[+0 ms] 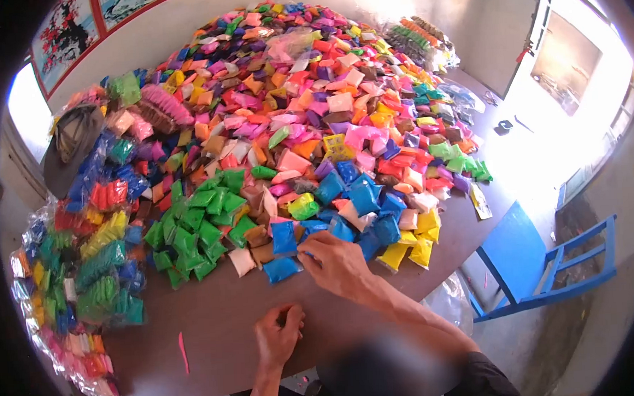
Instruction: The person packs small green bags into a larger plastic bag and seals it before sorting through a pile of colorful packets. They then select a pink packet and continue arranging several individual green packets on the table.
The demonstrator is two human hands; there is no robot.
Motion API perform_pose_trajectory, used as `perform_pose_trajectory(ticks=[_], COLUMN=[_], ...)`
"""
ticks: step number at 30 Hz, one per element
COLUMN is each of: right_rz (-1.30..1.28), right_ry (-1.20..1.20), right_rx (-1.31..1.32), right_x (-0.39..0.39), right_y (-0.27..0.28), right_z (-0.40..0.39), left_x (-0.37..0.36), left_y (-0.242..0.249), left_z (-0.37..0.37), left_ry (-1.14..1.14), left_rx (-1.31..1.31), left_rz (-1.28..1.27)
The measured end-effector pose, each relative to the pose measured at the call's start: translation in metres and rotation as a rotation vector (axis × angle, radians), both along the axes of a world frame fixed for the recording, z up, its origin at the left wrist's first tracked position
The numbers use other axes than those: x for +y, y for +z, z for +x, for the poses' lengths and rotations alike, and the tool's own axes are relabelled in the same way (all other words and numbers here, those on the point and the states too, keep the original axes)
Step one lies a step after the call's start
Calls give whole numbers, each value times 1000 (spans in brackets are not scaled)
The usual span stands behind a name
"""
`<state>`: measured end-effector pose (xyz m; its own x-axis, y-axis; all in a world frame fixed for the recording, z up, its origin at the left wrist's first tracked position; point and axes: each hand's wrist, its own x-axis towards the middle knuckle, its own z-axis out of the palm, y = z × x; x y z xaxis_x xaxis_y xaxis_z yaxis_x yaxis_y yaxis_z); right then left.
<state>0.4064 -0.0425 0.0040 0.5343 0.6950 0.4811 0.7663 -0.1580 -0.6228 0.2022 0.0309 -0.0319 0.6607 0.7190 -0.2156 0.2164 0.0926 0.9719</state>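
My right hand (334, 261) reaches over the front of the heap, its fingers pinched at the lower right corner of a small blue packet (284, 237). Just below those fingertips, another blue packet (282, 270) lies flat on the table. More blue packets (364, 198) are bunched beyond the hand. Closer to the table's front edge, my left hand (278, 334) is curled closed; whatever its fingers may hold is hidden. Green packets (195, 231) form a cluster left of the blue ones, and yellow packets (419, 244) lie to the right.
A large heap of multicoloured packets (312, 92) covers the back of the brown table (224, 329). Clear bags of sorted packets (104, 271) line the left side. A pink strip (184, 352) lies at the front left. On the right stands a blue chair (521, 249).
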Motion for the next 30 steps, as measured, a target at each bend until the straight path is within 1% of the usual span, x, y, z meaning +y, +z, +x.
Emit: perform_pose_trajectory(ticks=[3,6,10,12,14,17,20,23,26,29,30], right_rz=[21,-30,-147,-215,-303,-293,-227,16,129,36,45], right_ry=[52,147,228,254,257,254,251,266,172,60,47], right_rx=[2,-33,-212,-307,-411,-454,-432,-277,14,353,440], right_x=[1,16,60,90,111,119,110,86,60,29,22], right_y=[-7,-2,0,-16,-27,-29,-23,-12,-2,-6,-11], right_z=[-15,-25,-42,-46,-48,-48,-48,-56,-56,-43,-35], left_x=[1,1,4,4,5,6,7,5,4,3,2], left_y=[4,0,-8,-8,-1,-1,-7,-4,-8,-5,-3], left_z=[-1,-2,-4,-2,-3,-1,-5,-4,-3,-3,-3], left_ry=[-49,-79,-112,-111,-125,-131,-128,-127,-111,-99,-95], left_rx=[62,23,-145,-197,-145,-138,-147,-139,-158,-141,-126], left_rz=[16,43,64,72,84,90,82,82,59,39,36])
